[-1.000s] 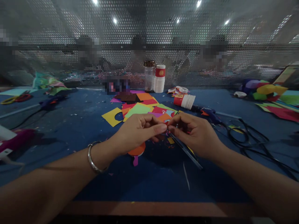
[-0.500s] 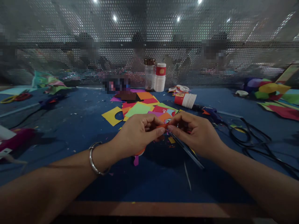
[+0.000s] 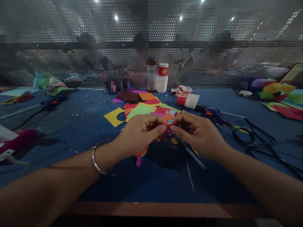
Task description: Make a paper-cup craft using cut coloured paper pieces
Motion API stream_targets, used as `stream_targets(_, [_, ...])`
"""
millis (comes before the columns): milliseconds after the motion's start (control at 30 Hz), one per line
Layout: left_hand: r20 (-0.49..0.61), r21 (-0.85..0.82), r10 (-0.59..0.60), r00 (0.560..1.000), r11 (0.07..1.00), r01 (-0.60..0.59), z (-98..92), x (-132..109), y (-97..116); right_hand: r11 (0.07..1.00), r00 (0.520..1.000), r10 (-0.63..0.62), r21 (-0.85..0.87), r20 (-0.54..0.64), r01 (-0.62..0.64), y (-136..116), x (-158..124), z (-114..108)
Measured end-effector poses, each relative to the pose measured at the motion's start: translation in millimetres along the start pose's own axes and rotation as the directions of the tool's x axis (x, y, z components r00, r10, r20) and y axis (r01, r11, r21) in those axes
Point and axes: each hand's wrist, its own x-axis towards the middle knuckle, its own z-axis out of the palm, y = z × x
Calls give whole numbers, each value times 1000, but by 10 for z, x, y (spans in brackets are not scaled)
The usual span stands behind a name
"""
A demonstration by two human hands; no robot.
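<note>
Between both sets of fingertips is a small piece of orange paper, mostly covered by the fingers. My left hand pinches its left end with thumb and forefinger. My right hand grips the other end the same way. Below the right hand a clear glue stick slants across the blue table. Under the left wrist lies an orange paper shape with a purple tab, partly hidden by the hand. Coloured paper sheets are heaped just beyond the fingers.
A glass bottle and a stack of paper cups stand at the back. Another cup stack lies on its side by a glue gun with a looping black cable. Scissors are at far left.
My fingertips have drawn slightly closer together, so less of the orange paper shows. The view has shifted a little; the things on the table stay put.
</note>
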Motion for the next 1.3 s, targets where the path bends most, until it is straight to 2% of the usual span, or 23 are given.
stream_targets(200, [-23,126,40,999,991,-37,3,-22,43,998,999,12,62,48,-15,-22,-2,-6])
stream_targets(333, [-37,153,78,996,986,-72,12,-38,43,998,997,-2,57,73,-2,-26,1,-9])
stream_targets(567, [-49,323,269,962,915,-240,26,-84,4,997,996,-75,9,55,75,-52,6,-3])
stream_targets(633, [-53,351,273,960,906,-238,26,-86,-4,997,996,-73,-12,48,74,-46,8,1])
stream_targets(733, [-55,281,185,981,946,-163,28,-63,3,998,996,-54,-17,72,55,-24,14,0])
stream_targets(833, [-47,112,54,997,992,-49,39,-26,40,1000,994,-25,-2,108,25,-2,16,-15])
stream_targets(1000, [-20,-152,-45,999,988,42,55,20,110,999,995,-2,46,98,-3,5,4,-52])
stream_targets(1200, [-63,-220,-76,995,974,60,6,40,72,995,997,25,97,76,-32,14,20,-45])
stream_targets(1300, [-80,-230,-95,992,970,74,-9,35,49,998,996,15,64,85,-20,17,23,-26])
